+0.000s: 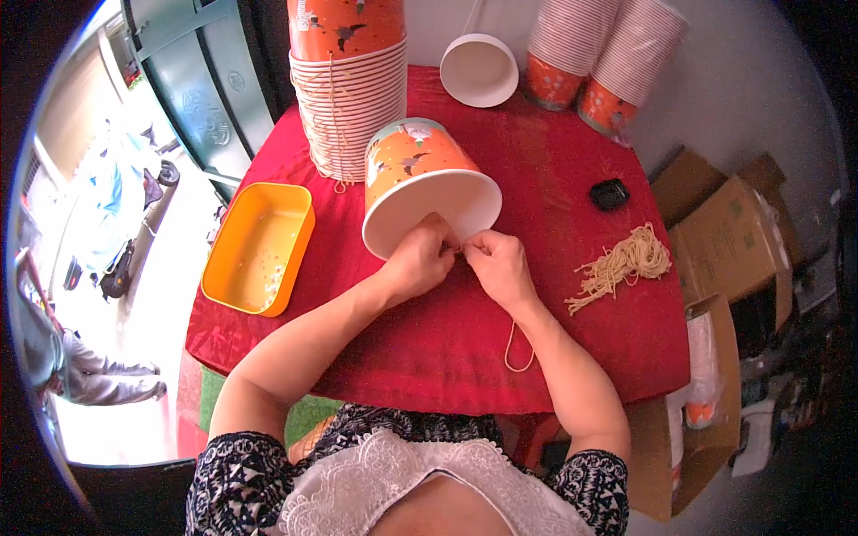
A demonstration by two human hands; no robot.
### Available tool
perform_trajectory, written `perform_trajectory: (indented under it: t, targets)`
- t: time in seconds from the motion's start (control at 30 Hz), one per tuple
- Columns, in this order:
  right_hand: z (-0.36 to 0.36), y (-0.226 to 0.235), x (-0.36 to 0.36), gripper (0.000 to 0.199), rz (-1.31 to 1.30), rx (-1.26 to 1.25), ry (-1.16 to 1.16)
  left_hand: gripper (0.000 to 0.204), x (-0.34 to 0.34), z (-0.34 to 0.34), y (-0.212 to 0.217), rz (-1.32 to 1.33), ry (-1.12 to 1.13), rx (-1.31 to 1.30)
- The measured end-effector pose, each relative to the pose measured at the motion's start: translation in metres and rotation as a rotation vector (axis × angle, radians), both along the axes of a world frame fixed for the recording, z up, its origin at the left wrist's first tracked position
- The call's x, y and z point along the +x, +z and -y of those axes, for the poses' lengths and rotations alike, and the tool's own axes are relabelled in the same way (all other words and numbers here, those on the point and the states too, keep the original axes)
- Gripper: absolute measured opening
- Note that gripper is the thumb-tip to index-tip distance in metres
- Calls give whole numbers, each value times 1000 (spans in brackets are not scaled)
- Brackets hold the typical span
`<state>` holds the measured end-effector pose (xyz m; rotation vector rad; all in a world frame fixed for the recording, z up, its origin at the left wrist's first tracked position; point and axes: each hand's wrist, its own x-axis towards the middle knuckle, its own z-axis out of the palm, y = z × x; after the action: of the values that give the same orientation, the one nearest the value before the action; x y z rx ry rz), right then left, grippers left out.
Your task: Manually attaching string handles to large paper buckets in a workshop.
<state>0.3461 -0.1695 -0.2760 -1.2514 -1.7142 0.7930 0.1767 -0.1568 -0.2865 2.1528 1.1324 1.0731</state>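
Note:
An orange printed paper bucket (420, 165) lies tilted on the table, its white opening facing me. At the near edge of that opening, my left hand (420, 256) and my right hand (500, 268) meet with fingers pinched together. Between the fingertips runs a thin beige string, and a loop of the string (510, 353) hangs beside my right forearm. My left fingers partly reach inside the rim; exactly how the string sits at the rim is hidden. To the right lies a bundle of cut beige strings (633, 261).
A tall stack of buckets (349, 107) with strings stands behind on the left. A yellow bin (259, 250) holds small bits. A white round bucket or lid (479, 70), more stacks (572, 40) and a small black object (609, 194) sit farther back. Cardboard boxes (728, 237) are right of the table.

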Motion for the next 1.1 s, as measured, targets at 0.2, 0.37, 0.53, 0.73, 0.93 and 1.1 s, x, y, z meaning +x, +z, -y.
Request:
perform_trajectory:
  t: [0.2,0.37,0.53,0.73,0.93,1.1]
  targets:
    - [1,4,-1,16,-91,-79,-24,14,1,5,7,29,-38,-27]
    - [-2,0,0,16,-107,-82,-18,14,5,7,7,29,7,-38]
    - [-5,0,1,17,-84,-133,-20,14,6,5,3,-17,42,-2]
    - [-2,6,-2,17,1,-90,-48,9,7,4,4,43,45,4]
    - [2,8,-3,17,78,-62,-83,9,3,1,6,21,26,10]
    - [2,9,3,17,88,-28,-44,9,-2,0,14,65,11,-179]
